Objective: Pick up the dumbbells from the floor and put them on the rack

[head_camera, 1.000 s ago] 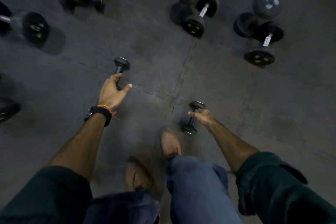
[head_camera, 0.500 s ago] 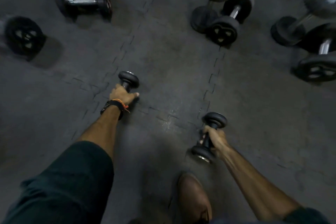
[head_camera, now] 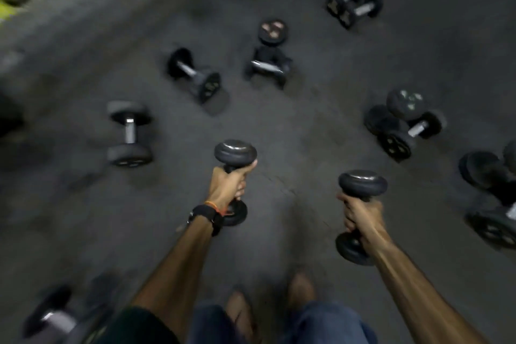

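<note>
Carrying step. Left hand (head_camera: 227, 184) clenched on small black round-headed dumbbell (head_camera: 235, 151), frame centre; right hand (head_camera: 360, 213) clenched on its twin (head_camera: 362, 182), lower right. Both off dark rubber floor (head_camera: 293, 126). Rack not visible. Advice: keep wrists straight, step between larger floor dumbbells (head_camera: 129, 134).

Black wristwatch (head_camera: 206, 215), orange band (head_camera: 212, 205), blue jeans (head_camera: 321, 324), brown shoes (head_camera: 240, 313).

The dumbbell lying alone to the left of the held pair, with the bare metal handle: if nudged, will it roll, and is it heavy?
That dumbbell has round heads, so it would likely roll sideways if pushed. Its heads look bulkier than those of the small dumbbell in the left hand, so it is probably heavier.
</note>
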A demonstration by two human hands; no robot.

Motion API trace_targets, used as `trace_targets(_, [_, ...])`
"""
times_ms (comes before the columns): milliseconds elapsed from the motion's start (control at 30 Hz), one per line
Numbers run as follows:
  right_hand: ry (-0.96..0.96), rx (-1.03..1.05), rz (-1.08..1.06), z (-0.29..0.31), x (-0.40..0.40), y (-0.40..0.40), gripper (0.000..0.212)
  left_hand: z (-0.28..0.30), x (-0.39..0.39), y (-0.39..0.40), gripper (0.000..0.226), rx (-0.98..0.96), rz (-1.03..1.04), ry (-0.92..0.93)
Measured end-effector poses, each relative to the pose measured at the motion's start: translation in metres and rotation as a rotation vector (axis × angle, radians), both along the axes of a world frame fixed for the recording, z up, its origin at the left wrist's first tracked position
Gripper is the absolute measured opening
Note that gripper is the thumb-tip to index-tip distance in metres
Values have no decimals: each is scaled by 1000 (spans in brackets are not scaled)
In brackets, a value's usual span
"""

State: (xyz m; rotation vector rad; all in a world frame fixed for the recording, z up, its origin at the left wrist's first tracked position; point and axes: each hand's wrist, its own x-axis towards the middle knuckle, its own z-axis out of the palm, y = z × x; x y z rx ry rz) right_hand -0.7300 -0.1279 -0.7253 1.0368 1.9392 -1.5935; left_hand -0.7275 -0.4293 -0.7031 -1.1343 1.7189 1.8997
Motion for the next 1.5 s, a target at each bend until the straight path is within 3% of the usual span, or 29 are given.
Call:
trace_targets(167, [-6, 26, 260, 236, 10, -83, 22, 256, 73, -87, 53, -42, 298, 26])
trace_targets(433, [3, 15, 709, 459, 12, -293, 16, 470, 151, -238, 50, -48, 612, 49])
trace_targets(600, [39, 97, 903, 494, -5, -435, 36, 513, 174, -357, 54, -53, 746, 122])
trace_targets(700, [110, 114, 918, 535, -12, -517, 19, 534, 168, -421, 50, -50, 785, 175])
trace_targets(867, [169, 33, 911, 578, -40, -657, 23, 575, 140, -553, 48, -6, 847, 252])
trace_targets(967, [202, 11, 947, 594, -67, -737, 30, 590, 113, -629, 44, -46, 839, 300])
trace_targets(1133, [255, -108, 902, 601, -133, -894, 10, 593, 45, -767, 43, -70, 813, 385])
trace_targets(1300, [311, -148, 988, 609, -213, -1058, 35, 599, -39, -906, 51, -91, 827, 364])
trace_targets(1500, [321, -152, 1013, 629, -279, -1196, 22, 601, -120, -1032, 36, -51, 785, 372])
